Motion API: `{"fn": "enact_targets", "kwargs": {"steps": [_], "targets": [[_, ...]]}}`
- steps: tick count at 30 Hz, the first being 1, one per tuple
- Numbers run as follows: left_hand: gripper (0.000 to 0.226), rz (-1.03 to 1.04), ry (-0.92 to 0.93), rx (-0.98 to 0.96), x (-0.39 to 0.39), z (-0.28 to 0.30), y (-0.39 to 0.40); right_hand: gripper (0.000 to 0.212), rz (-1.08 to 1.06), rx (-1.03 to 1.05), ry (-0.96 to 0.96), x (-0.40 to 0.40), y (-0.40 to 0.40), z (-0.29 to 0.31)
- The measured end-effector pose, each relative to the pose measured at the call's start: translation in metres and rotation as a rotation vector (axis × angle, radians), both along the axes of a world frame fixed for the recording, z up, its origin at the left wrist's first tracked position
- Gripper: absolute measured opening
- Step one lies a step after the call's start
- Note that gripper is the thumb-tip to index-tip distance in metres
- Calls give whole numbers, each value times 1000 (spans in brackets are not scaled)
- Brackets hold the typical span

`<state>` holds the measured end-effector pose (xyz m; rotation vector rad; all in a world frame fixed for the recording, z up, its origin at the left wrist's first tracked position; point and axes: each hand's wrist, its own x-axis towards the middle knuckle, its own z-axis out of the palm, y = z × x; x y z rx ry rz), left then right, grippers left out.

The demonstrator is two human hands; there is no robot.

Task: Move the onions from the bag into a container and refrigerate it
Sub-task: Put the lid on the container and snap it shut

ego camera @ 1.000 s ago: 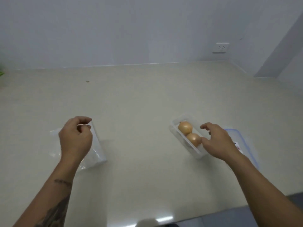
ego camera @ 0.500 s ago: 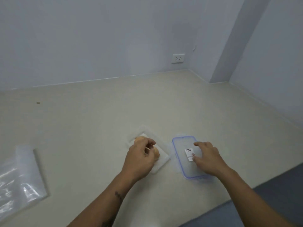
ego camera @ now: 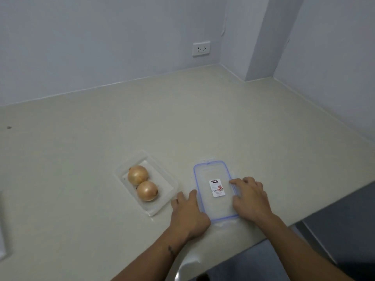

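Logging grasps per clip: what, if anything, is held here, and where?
Both hands touch the lid lying flat on the counter: left hand at its left edge, right hand at its right.

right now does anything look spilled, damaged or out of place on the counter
Nothing stands out. Two onions sit whole in the open container, with no spill around it. The lid lies flat beside it, apart from it, with the left hand and right hand at its long sides.
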<state>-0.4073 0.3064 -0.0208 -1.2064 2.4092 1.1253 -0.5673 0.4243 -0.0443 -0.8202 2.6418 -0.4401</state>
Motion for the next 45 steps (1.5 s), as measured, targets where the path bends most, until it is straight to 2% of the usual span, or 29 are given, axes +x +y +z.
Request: {"fn": "enact_targets", "kwargs": {"steps": [4, 7, 11, 17, 21, 24, 27, 33, 37, 45], "targets": [[74, 137, 121, 141, -19, 5, -2, 44, -112, -134, -110, -5, -6, 1], [68, 156, 226, 198, -25, 14, -3, 46, -277, -302, -251, -13, -4, 9], [60, 141, 411, 46, -20, 35, -7, 53, -286, -469, -316, -18, -18, 33], [52, 391, 634, -156, 24, 67, -70, 50, -122, -644, -326, 8, -95, 77], [51, 589, 607, -161, 62, 64, -107, 50, 26, -598, -321, 38, -152, 86], [56, 675, 529, -85, 86, 49, -117, 49, 138, -467, -316, 62, -182, 73], [61, 628, 467, -21, 107, 31, -115, 52, 198, -351, -342, 86, -192, 53], [52, 632, 546, 122, 159, 14, -132, 53, 159, -348, -377, 131, -190, 41], [50, 585, 539, 141, 204, 13, -158, 57, 116, -344, -379, 184, -191, 45], [42, 620, 536, 98, 299, 12, -195, 53, 146, -362, -365, 287, -213, 39]]}}
